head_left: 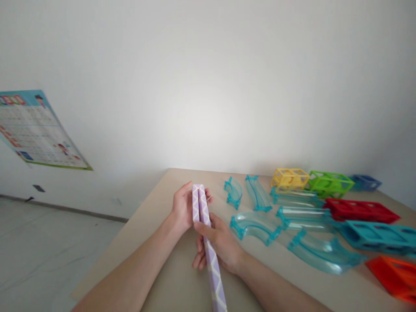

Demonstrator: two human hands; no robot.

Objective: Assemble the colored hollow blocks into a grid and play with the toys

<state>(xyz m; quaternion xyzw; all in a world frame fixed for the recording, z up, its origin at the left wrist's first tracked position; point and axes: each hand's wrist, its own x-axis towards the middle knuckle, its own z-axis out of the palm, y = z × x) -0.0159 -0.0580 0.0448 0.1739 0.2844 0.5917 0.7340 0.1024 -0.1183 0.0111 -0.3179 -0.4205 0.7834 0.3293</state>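
A long, narrow purple strip with a white zigzag pattern (212,268) runs from the bottom of the view up to my hands, where its far end looks doubled, with a shorter length lying alongside. My left hand (184,206) wraps round the far end from the left, its fingertips showing on the right side. Further down, my right hand (221,242) grips the strip from the right, thumb on top and fingers curled beneath. Both hands are above the beige table (175,281).
Right of my hands lie several clear teal track pieces (255,223). Beyond them are yellow (289,177), green (329,183), red (360,210), blue (380,236) and orange (394,275) frame blocks. A white wall stands behind; a poster (42,130) hangs at left.
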